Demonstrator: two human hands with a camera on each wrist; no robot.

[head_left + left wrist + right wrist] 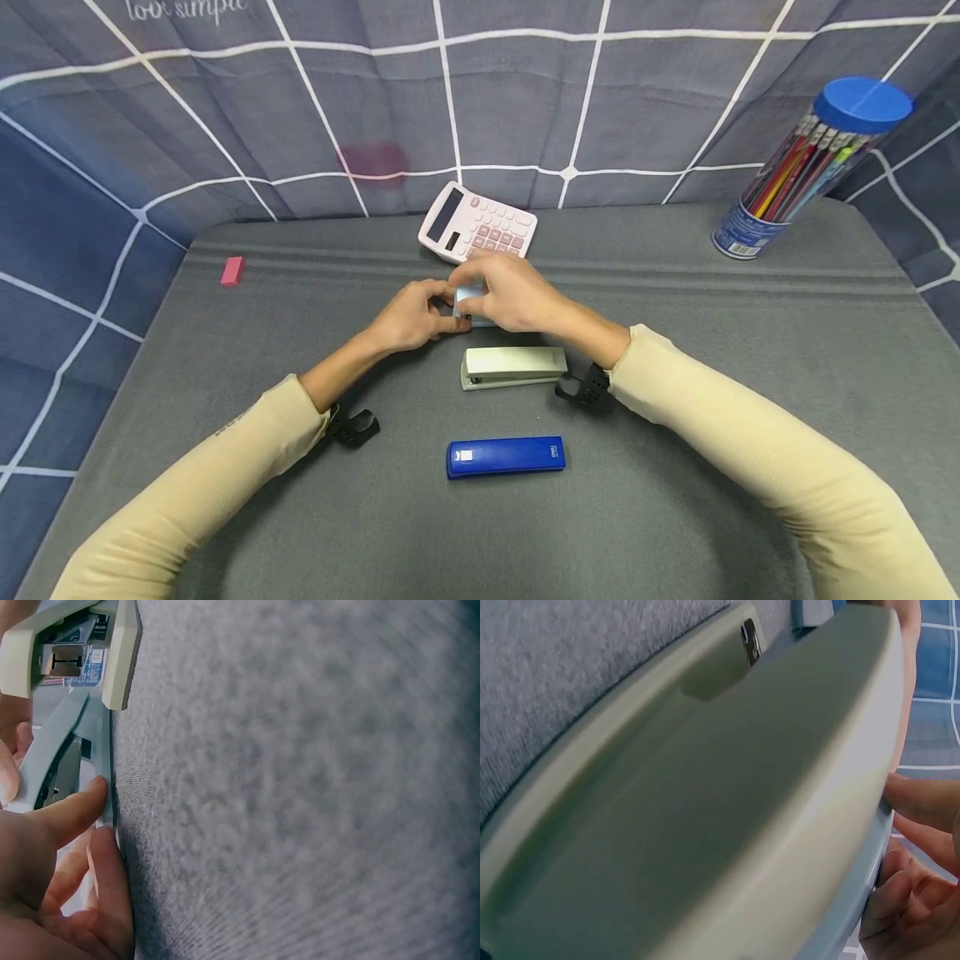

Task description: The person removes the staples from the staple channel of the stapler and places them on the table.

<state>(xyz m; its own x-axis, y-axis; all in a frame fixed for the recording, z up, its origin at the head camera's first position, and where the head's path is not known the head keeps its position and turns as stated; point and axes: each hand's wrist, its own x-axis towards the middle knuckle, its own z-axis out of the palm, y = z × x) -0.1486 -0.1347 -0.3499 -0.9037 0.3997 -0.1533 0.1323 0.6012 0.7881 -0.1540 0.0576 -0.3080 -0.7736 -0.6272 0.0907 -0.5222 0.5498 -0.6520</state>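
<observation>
A light blue stapler (52,746) lies between the two hands, mostly covered by the right hand in the head view. The left hand (408,317) holds its base at the left end, thumb (86,802) and fingers on the base. From above, the right hand (513,293) grips the upper arm of the stapler with thumb and fingers. Just in front of the hands stands a pale green stapler (514,365), touched by neither hand in the head view; it fills much of the right wrist view. Nearer the body lies a blue stapler (506,457).
Behind the hands a pink calculator (477,223) leans near the curtain (510,108). A pink-red eraser (232,271) lies at the left on the grey table (315,517). A clear jar of pencils (795,179) with a blue lid stands at the back right.
</observation>
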